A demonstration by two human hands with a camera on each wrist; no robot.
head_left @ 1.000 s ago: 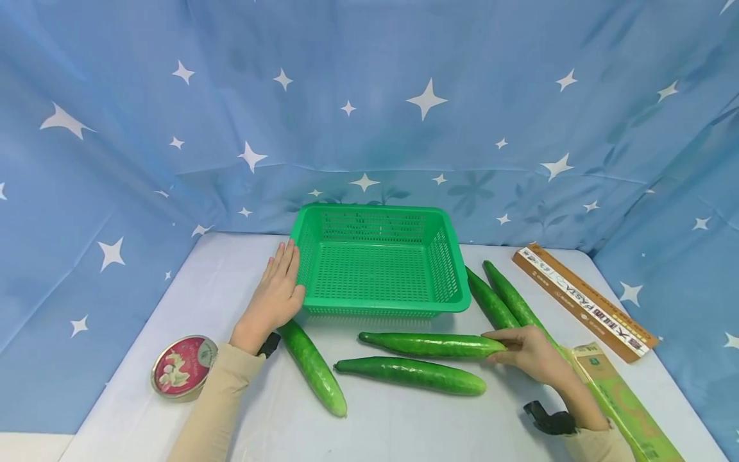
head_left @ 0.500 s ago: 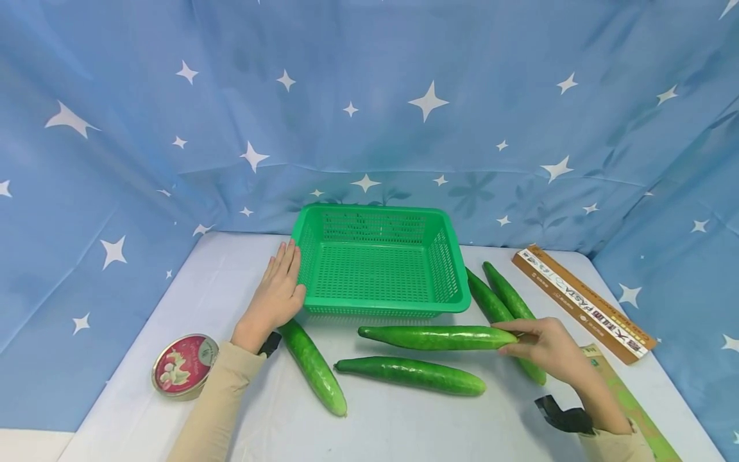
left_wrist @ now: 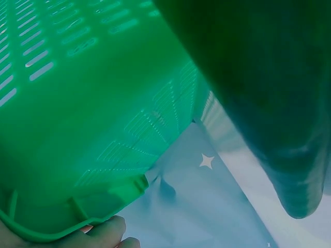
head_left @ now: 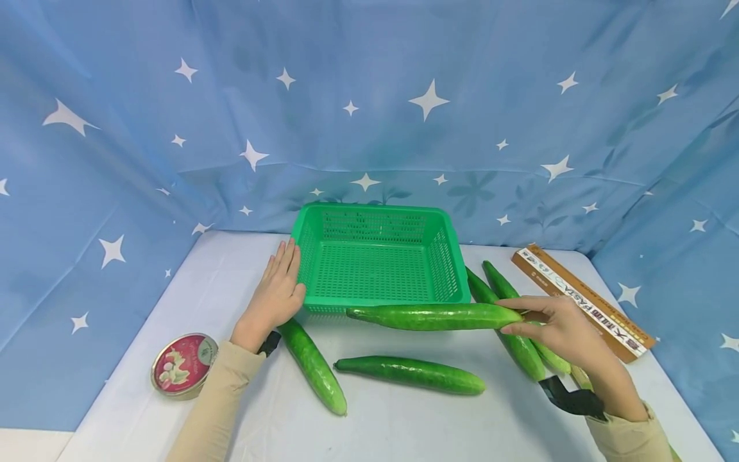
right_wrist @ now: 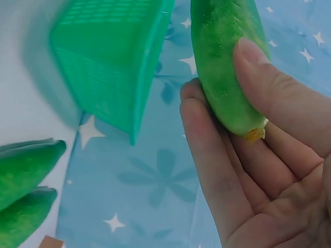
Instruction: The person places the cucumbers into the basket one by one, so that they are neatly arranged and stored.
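Raised above the table, a green cucumber [head_left: 433,316] lies level across the front rim of the green plastic basket [head_left: 375,301] in the head view. My right hand [head_left: 562,324] pinches its right end. The right wrist view shows the thumb on one side of the cucumber [right_wrist: 227,67] and the fingers on the other. My left hand [head_left: 276,292] rests with straight fingers against the basket's left rim. Below that wrist, another cucumber [head_left: 314,369] lies slanted on the table. A further cucumber [head_left: 410,375] lies in front of the basket.
Two cucumbers [head_left: 522,356] lie right of the basket, partly behind my right hand. A brown pasta box [head_left: 583,301] is at the back right. A round red-lidded tin [head_left: 183,366] stands at the left. A star-patterned blue curtain [head_left: 369,128] hangs behind the table.
My right hand has lifted the cucumber off the table and brought it up and back toward the basket's front rim. The left hand has stayed at the basket's left side.
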